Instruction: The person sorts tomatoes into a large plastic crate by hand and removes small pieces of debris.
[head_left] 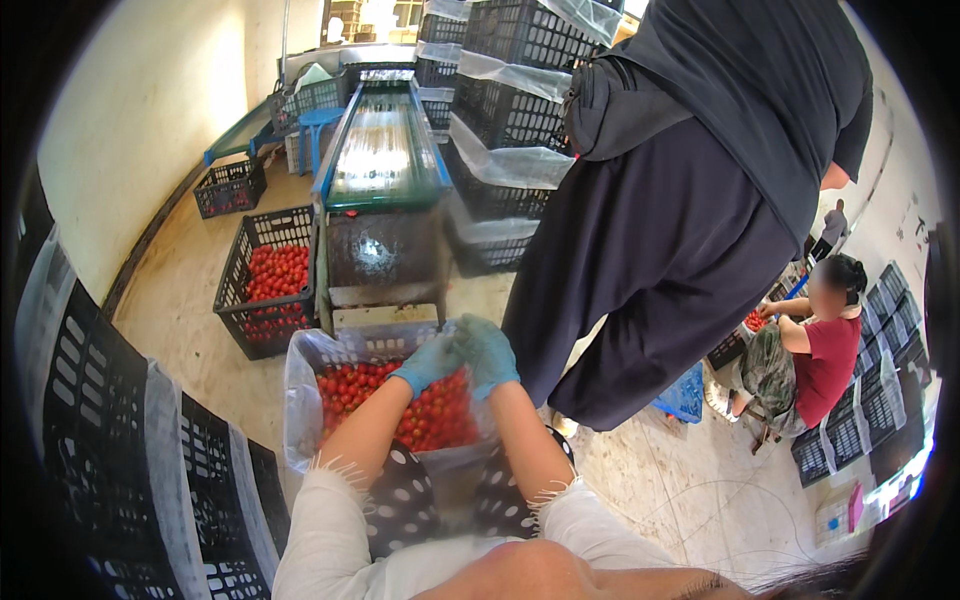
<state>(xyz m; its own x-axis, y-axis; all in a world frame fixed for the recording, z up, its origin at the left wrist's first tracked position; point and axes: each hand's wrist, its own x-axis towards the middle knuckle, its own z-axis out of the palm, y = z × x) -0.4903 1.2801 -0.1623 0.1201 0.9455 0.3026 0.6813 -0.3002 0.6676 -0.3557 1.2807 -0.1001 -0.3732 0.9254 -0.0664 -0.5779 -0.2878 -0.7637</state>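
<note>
A plastic-lined crate (300, 385) of red cherry tomatoes (440, 412) stands right in front of my knees. Both my hands wear thin teal gloves and meet above its far right part. My left hand (430, 362) has its fingers curled in toward the other hand. Beside it, my right hand (487, 357) is bent over with fingers drawn together, slightly smeared by motion. Whatever lies between the fingers is hidden from view.
Beyond the crate is a sorting conveyor (385, 150), with a black crate of tomatoes (232, 290) on its left. A standing person (650, 250) is close on my right. Lined crates (510, 110) are stacked behind; more crates (90, 400) rise at left. Another person (830, 370) sits farther right.
</note>
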